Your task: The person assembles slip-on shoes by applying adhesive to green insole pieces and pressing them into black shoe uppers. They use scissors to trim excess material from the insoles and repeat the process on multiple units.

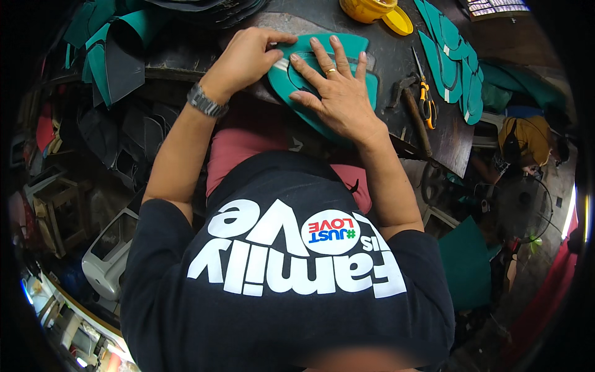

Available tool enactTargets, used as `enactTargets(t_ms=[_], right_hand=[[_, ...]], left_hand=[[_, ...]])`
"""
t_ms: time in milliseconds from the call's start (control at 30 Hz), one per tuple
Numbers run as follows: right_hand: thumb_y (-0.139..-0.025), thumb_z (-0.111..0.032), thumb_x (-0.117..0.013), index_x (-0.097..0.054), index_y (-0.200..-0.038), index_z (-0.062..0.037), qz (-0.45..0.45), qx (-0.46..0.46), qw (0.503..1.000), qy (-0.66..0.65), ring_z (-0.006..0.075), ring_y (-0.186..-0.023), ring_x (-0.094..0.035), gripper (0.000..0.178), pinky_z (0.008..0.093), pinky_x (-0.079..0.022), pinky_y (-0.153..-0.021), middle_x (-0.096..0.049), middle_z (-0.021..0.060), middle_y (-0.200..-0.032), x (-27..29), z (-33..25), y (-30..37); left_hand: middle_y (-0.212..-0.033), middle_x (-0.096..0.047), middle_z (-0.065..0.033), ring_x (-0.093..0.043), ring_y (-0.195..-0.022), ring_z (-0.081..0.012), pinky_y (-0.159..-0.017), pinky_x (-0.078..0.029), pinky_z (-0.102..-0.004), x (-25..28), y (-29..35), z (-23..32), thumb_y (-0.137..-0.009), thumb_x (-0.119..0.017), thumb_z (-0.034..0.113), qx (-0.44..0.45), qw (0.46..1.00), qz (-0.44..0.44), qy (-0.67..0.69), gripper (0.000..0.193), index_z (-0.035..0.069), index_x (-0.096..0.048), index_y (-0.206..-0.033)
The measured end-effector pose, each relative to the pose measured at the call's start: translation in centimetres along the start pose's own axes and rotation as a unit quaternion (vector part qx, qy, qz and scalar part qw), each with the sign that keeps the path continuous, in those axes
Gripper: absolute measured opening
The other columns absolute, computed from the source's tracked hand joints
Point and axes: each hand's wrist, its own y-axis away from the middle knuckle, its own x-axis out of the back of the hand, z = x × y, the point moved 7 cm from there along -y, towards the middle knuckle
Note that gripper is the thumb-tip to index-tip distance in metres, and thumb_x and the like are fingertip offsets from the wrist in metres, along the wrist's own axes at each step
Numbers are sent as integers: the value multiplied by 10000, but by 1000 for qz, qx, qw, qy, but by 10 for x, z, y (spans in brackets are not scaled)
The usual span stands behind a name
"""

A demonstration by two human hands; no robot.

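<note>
A green sheet-material piece with curved outlines and a pale strip at its left side lies at the near edge of the dark table. It looks like a cut shoe-upper part, with layers overlapping. My right hand rests flat on it, fingers spread, a ring on one finger. At its upper left edge is my left hand, a wristwatch on that wrist. Its index finger and thumb are apart, their tips touching the piece near the pale strip; the other fingers are mostly hidden.
Right of the piece lie a hammer and orange-handled scissors. Beyond are a yellow tub, its lid and several green cut pieces. More green and black sheets hang at the left table edge. A grey plastic chair stands at lower left.
</note>
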Motion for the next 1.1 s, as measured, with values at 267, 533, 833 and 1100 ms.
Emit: enactTargets(t_ms=[267,533,833,1100], right_hand=[[-953,-661,-506,-506,-1506,-343,-1,4,1000,-21,345,-1569,-147,638,752,-80,-1165,-304,106,-1662,-1,2,1],[-996,-506,-554,-752,-1216,-231,21,4,983,-180,347,-1502,-301,403,657,-187,-1185,-491,143,-1520,36,35,-9],[-1043,-456,-542,-793,-1113,-148,124,-60,988,73,334,-1138,-640,404,410,-497,-998,-726,166,-1100,72,201,-111],[-999,-647,-403,-668,-1327,-270,-182,-190,950,166,444,-1056,-666,565,486,-514,-951,-675,231,-1246,50,212,-152]], left_hand=[[-1077,-739,-221,-735,-998,-324,-924,-567,-390,-5,-33,4,-812,-652,1,-33,999,-31,3,370,59,-759,-1162],[-1075,-736,-191,-712,-984,-327,-885,-552,-389,-14,-55,16,-840,-673,-60,-139,984,-99,-44,370,37,-717,-1194],[-1391,-574,-163,-615,-1187,-373,-970,-525,-423,-21,-55,43,-917,-666,55,-219,972,67,-55,341,81,-679,-1257],[-1184,-610,-131,-643,-1048,-319,-899,-530,-390,21,71,21,-823,-808,236,35,978,106,-176,487,71,-677,-1262]])
